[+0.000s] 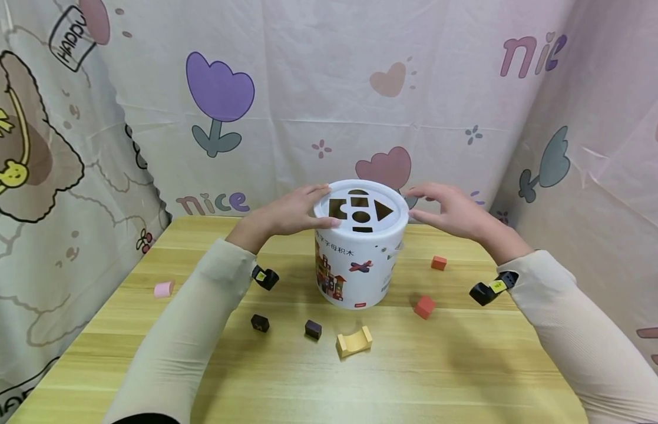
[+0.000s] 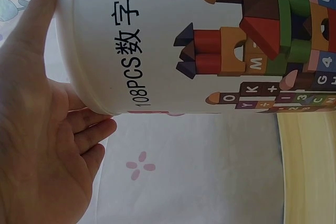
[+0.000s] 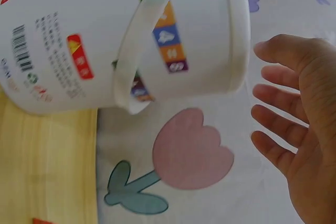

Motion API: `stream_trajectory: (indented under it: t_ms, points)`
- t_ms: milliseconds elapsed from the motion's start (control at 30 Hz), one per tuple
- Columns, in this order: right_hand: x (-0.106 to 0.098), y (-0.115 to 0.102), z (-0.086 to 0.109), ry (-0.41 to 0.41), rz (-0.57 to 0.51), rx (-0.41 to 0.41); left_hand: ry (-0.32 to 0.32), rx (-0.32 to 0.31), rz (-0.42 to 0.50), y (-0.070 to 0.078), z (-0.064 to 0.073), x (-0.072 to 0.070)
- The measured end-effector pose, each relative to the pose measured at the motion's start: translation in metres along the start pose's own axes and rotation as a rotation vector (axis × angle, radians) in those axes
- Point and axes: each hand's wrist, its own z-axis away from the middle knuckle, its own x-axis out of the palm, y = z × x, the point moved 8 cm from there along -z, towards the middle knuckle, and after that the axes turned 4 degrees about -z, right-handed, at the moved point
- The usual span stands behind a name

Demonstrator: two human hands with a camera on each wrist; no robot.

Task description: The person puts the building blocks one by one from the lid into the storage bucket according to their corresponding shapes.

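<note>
A white bucket (image 1: 371, 285) with printed block pictures stands upright on the table. Its white lid (image 1: 383, 194) has several shaped holes and sits on top. My left hand (image 1: 288, 213) grips the lid's left rim, thumb at the front and fingers round the far side; in the left wrist view its fingertips (image 2: 107, 127) curl at the rim. On the other side, my right hand (image 1: 452, 213) is held beside the lid with fingers loosely bent. The right wrist view shows a gap between its fingers (image 3: 275, 95) and the rim, and the bucket's white handle (image 3: 137, 38).
Loose blocks lie on the wooden table (image 1: 440, 377): a yellow curved block (image 1: 355, 343), two dark blocks (image 1: 313, 330), two red blocks (image 1: 425, 307) and a pink cylinder (image 1: 163, 289). A printed curtain (image 1: 307, 70) hangs behind and at both sides.
</note>
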Motion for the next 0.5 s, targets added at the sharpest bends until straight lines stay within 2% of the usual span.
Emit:
stream_trajectory:
  t_ms: [133, 500]
  points:
    - [0.001, 0.016, 0.01, 0.003, 0.001, 0.072, -0.001, -0.003, -0.002, -0.001, 0.0, 0.0]
    - [0.015, 0.059, 0.037, 0.014, -0.031, 0.17, -0.001, -0.007, 0.017, 0.001, 0.002, -0.001]
